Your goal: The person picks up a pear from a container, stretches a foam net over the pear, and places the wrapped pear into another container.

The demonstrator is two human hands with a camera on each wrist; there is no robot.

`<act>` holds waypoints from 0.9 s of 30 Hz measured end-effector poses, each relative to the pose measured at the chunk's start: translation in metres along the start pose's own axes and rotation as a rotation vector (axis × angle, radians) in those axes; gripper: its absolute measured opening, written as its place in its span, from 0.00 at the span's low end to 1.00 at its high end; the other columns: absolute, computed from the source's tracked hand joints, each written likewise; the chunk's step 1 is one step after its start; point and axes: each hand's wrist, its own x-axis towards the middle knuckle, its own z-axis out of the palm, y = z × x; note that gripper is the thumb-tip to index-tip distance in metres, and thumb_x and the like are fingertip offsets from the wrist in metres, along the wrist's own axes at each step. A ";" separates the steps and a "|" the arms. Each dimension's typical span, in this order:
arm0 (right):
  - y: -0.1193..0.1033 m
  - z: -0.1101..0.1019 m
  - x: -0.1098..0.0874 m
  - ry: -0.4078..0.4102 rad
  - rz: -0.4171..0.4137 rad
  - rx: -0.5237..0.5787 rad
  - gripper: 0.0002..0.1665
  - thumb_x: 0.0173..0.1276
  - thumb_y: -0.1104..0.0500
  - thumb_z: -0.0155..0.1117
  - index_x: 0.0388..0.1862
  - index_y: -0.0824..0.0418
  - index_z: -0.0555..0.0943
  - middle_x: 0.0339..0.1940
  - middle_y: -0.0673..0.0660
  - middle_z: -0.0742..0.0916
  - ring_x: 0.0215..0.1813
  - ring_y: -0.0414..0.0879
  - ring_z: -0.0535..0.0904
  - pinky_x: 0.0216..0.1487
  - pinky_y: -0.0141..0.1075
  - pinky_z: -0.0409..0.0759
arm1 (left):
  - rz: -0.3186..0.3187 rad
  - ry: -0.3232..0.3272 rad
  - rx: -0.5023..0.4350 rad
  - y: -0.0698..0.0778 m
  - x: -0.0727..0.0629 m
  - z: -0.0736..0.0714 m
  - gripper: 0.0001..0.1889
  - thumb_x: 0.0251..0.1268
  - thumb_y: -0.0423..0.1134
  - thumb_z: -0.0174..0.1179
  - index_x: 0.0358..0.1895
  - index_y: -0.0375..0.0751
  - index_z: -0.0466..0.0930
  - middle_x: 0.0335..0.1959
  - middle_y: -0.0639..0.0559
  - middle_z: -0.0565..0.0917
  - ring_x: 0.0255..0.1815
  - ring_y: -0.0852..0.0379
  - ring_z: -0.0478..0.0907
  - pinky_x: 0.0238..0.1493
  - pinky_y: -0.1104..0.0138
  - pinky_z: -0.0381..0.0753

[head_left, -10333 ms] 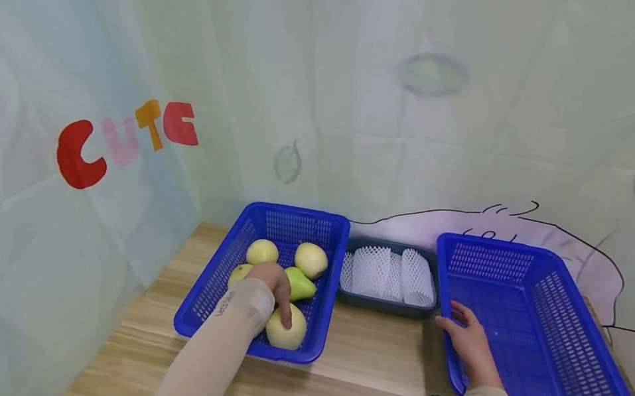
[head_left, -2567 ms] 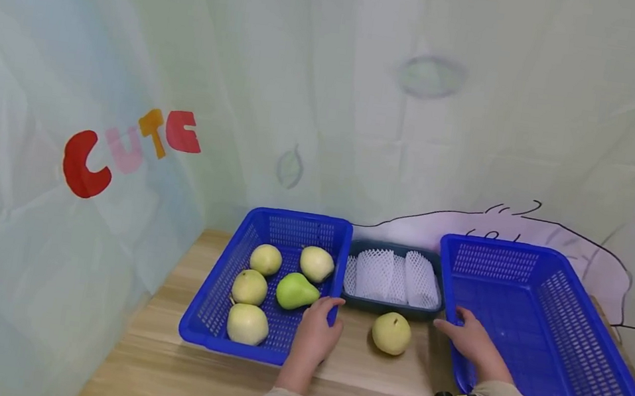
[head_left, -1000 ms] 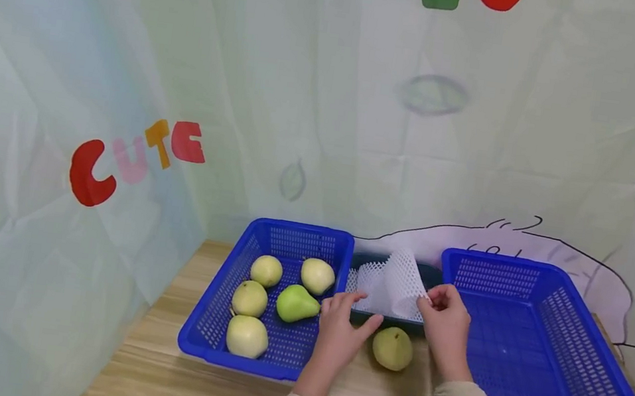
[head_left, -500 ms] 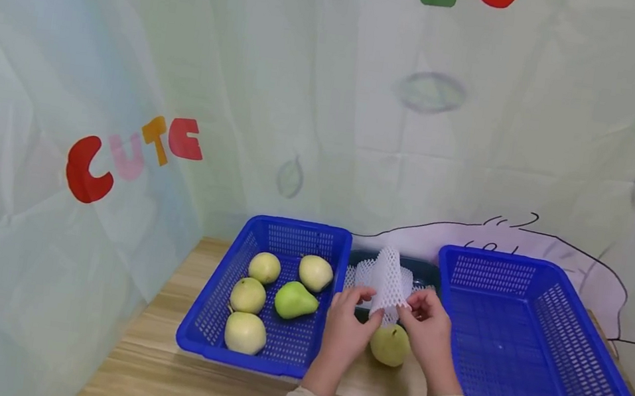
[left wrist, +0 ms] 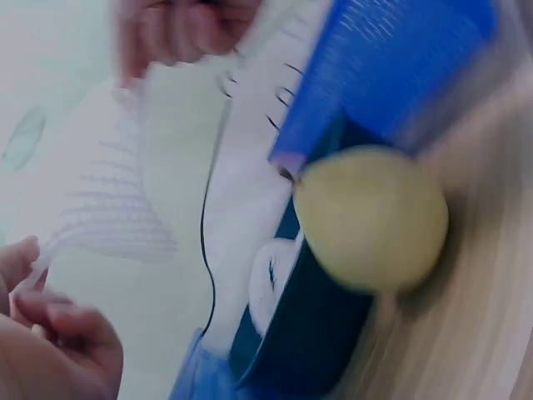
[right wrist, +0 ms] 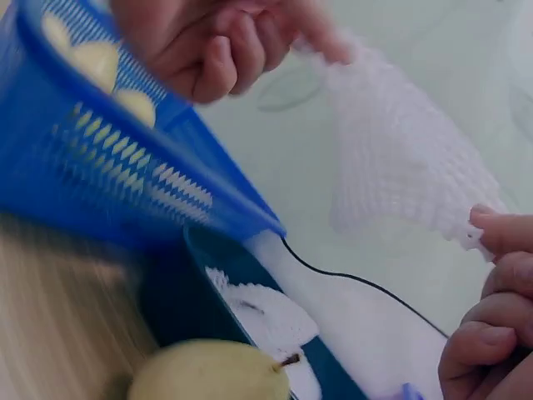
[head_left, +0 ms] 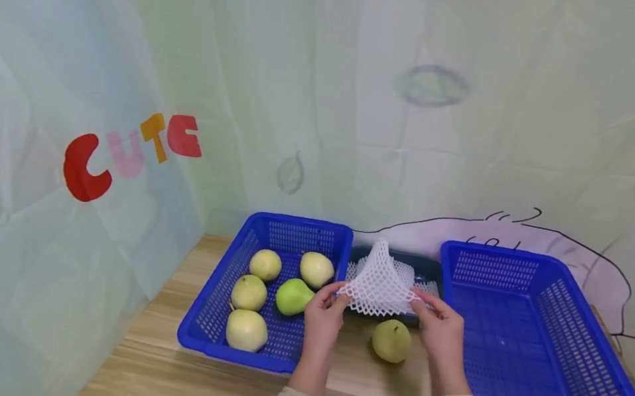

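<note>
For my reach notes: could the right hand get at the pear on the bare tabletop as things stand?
Probably yes: the pear lies near the right hand, uncovered, though that hand would likely have to release the white net first.

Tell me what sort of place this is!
Maybe a little fruit-wrapping corner, probably indoors: there's a blue basket of pears, some white foam nets, and a big sheet with cartoon pictures behind them.
</note>
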 end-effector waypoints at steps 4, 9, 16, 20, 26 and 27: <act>0.002 -0.003 0.001 -0.041 0.211 0.227 0.12 0.64 0.66 0.58 0.33 0.50 0.83 0.10 0.46 0.77 0.12 0.35 0.71 0.13 0.24 0.62 | -0.184 -0.001 -0.175 0.000 -0.001 -0.002 0.13 0.59 0.28 0.57 0.48 0.29 0.78 0.12 0.57 0.72 0.08 0.67 0.63 0.11 0.77 0.62; 0.003 -0.004 0.001 -0.097 0.284 0.252 0.17 0.69 0.62 0.54 0.56 0.61 0.74 0.21 0.45 0.85 0.27 0.38 0.83 0.24 0.27 0.75 | -0.184 -0.014 -0.220 -0.004 -0.002 -0.002 0.13 0.60 0.26 0.55 0.48 0.28 0.77 0.25 0.48 0.84 0.18 0.60 0.80 0.15 0.74 0.72; 0.007 -0.001 0.001 -0.090 0.292 0.342 0.12 0.71 0.61 0.52 0.51 0.58 0.74 0.21 0.46 0.85 0.32 0.40 0.84 0.33 0.32 0.80 | -0.156 -0.014 -0.309 -0.008 -0.004 0.001 0.15 0.58 0.24 0.55 0.50 0.24 0.73 0.36 0.44 0.83 0.31 0.57 0.82 0.28 0.70 0.80; 0.010 -0.002 0.002 -0.162 0.298 0.546 0.11 0.72 0.64 0.49 0.40 0.51 0.78 0.32 0.46 0.86 0.39 0.41 0.83 0.40 0.34 0.80 | -0.151 -0.007 -0.420 -0.010 -0.004 0.004 0.15 0.60 0.25 0.51 0.51 0.25 0.72 0.40 0.44 0.81 0.38 0.55 0.81 0.40 0.66 0.80; 0.013 -0.008 0.003 -0.260 0.368 0.990 0.18 0.74 0.62 0.38 0.36 0.60 0.78 0.38 0.55 0.86 0.43 0.47 0.82 0.46 0.41 0.79 | -0.202 0.003 -0.575 -0.013 -0.006 0.009 0.11 0.64 0.28 0.43 0.41 0.34 0.76 0.39 0.44 0.81 0.41 0.55 0.80 0.45 0.65 0.78; 0.013 -0.009 0.003 -0.260 0.374 1.027 0.19 0.75 0.61 0.38 0.35 0.61 0.79 0.37 0.55 0.86 0.42 0.47 0.83 0.46 0.41 0.79 | -0.205 0.016 -0.581 -0.014 -0.006 0.010 0.10 0.64 0.28 0.45 0.38 0.36 0.77 0.36 0.46 0.82 0.39 0.56 0.80 0.43 0.66 0.79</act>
